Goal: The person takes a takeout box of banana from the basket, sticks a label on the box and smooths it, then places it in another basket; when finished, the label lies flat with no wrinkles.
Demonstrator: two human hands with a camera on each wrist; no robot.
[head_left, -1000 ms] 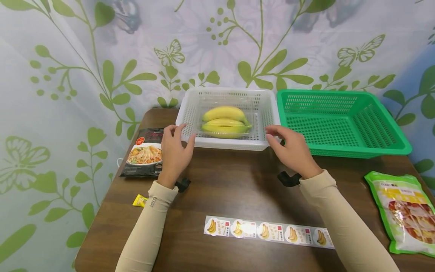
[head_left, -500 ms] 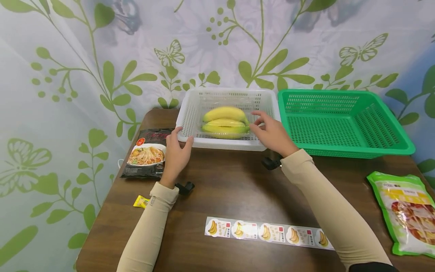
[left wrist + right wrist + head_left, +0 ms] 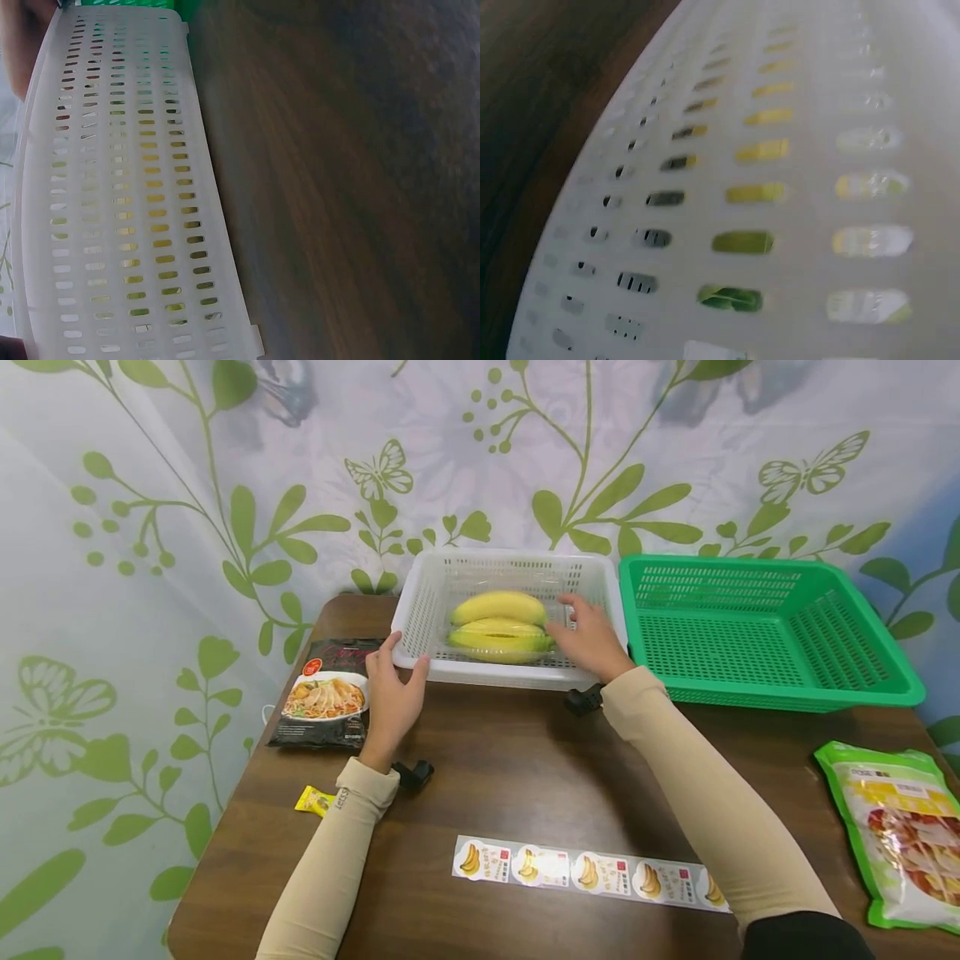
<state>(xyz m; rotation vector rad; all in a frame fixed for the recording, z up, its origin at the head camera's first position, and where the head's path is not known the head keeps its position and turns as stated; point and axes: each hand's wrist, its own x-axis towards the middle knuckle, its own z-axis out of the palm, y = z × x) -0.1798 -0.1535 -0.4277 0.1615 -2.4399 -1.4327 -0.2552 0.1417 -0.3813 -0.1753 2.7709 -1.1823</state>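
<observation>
A clear plastic container (image 3: 480, 583) with yellow bananas (image 3: 498, 627) in it lies inside the white basket (image 3: 498, 672). My left hand (image 3: 393, 706) is at the basket's left front corner, its fingertips at the rim and its thumb by the front edge. My right hand (image 3: 596, 639) reaches over the basket's right front part, index finger and thumb spread apart at the container's right end. Whether those fingertips touch the container is hard to tell. Both wrist views look at the slotted wall of the basket (image 3: 142, 225), yellow and green showing through the slots.
A green basket (image 3: 750, 693) stands close on the right. A black food packet (image 3: 322, 693) and a small yellow packet (image 3: 313, 800) lie at left. In front is a strip of banana stickers (image 3: 558, 867); a green-edged bag (image 3: 896, 827) lies far right on the wooden table (image 3: 480, 777).
My right hand has moved left from the basket's right front corner into the basket, up to the container's right end, its fingers spreading. The left hand has stayed at its corner.
</observation>
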